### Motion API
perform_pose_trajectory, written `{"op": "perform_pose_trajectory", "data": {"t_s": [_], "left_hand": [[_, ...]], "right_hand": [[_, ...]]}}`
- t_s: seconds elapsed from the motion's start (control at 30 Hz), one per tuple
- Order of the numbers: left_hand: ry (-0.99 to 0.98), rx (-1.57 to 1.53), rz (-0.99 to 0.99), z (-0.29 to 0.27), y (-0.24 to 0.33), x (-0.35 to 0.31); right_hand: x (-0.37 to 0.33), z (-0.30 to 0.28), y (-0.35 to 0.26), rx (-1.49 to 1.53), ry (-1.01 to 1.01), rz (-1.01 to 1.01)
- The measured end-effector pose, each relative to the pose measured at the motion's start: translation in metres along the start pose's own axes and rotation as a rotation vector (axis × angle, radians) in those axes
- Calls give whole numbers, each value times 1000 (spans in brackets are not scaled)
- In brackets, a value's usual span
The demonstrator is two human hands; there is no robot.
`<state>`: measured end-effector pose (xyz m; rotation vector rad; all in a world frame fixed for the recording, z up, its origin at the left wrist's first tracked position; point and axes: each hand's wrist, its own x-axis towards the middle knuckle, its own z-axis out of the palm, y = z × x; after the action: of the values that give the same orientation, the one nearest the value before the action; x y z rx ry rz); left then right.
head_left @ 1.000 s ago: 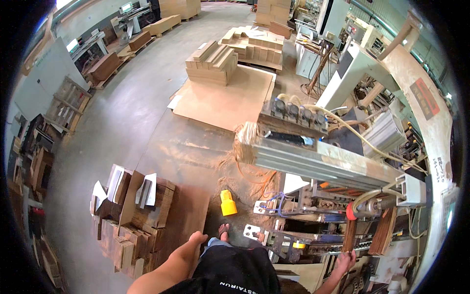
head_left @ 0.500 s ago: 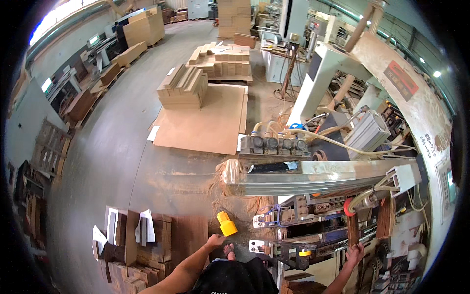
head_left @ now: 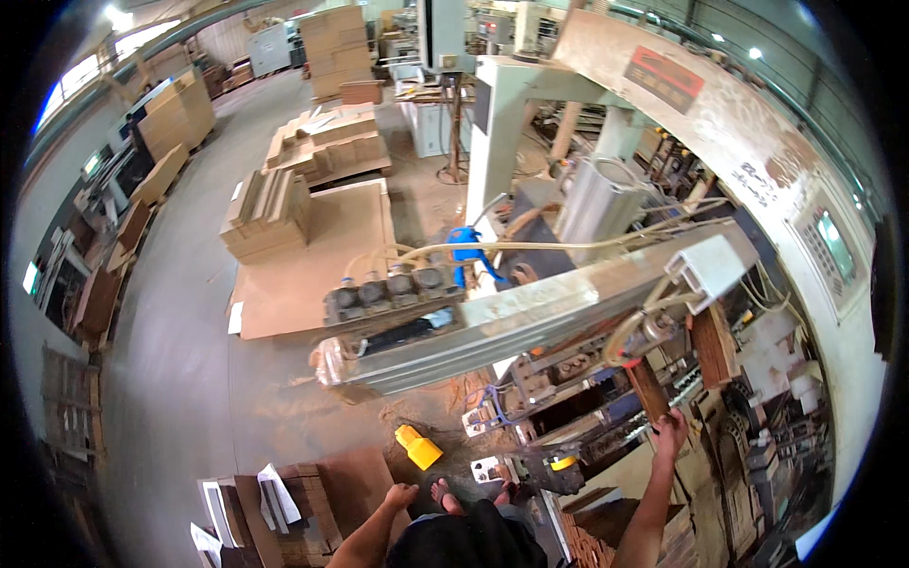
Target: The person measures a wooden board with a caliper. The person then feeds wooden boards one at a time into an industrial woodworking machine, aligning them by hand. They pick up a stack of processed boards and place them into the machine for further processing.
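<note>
Presently my right hand [head_left: 670, 433] is touching a brown board [head_left: 648, 389], grip unclear; my left hand [head_left: 401, 495] is forming a loose fist.

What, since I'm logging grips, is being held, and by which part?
The right hand appears to hold the brown board by its near end; left hand, nothing visible.

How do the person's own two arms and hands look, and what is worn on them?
The left hand and right hand wear no gloves. Both forearms are bare, with no sleeves, watch or cable visible. The clothing at the body is a black top.
</note>
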<state>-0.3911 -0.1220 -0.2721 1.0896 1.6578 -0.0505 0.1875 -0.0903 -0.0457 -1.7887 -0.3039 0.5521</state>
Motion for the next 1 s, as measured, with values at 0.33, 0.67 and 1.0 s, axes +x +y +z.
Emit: {"op": "perform_pose_trajectory", "data": {"t_s": [0.33, 0.67, 1.0], "left_hand": [[11, -207, -162, 29, 15, -25], [-24, -492, -15, 61, 18, -9], [-22, -411, -113, 75, -10, -13]], "right_hand": [[2, -10, 5, 19, -25, -25], [6, 6, 3, -67, 31, -241], [-31, 11, -36, -611, -145, -686]]}}
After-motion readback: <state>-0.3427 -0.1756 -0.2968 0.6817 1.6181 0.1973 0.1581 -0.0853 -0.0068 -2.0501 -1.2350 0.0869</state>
